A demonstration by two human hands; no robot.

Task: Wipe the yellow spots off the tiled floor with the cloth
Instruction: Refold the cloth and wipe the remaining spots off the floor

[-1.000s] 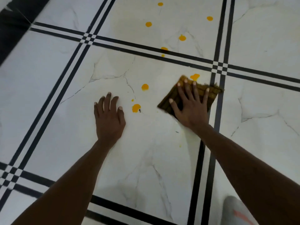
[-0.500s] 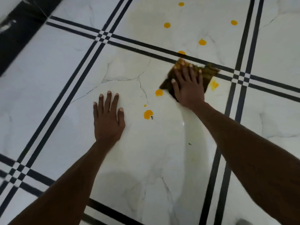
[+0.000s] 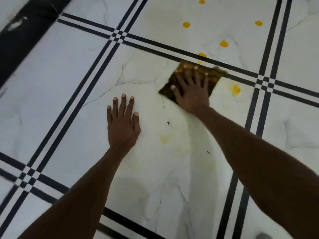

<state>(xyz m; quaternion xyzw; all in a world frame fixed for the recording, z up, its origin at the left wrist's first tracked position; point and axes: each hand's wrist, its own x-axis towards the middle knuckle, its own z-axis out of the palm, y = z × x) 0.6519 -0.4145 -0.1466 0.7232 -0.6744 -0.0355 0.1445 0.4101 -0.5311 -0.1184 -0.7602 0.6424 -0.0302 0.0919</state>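
Right hand [image 3: 190, 91] flat, fingers spread, pressing cloth [image 3: 213, 78] on floor [image 3: 69, 75]; cloth protrudes toward one o'clock; left hand [image 3: 122, 125] flat, empty; spots [image 3: 224, 44] at twelve.

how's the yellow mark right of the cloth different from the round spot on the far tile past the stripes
The mark right of the cloth is smeared, with a pale haze around a ragged core; the far round spot is crisp-edged and solid orange-yellow. The smeared mark lies on the tile where the right hand presses the cloth; the round spot sits beyond the black stripes. Both are yellow marks on white marbled tile.
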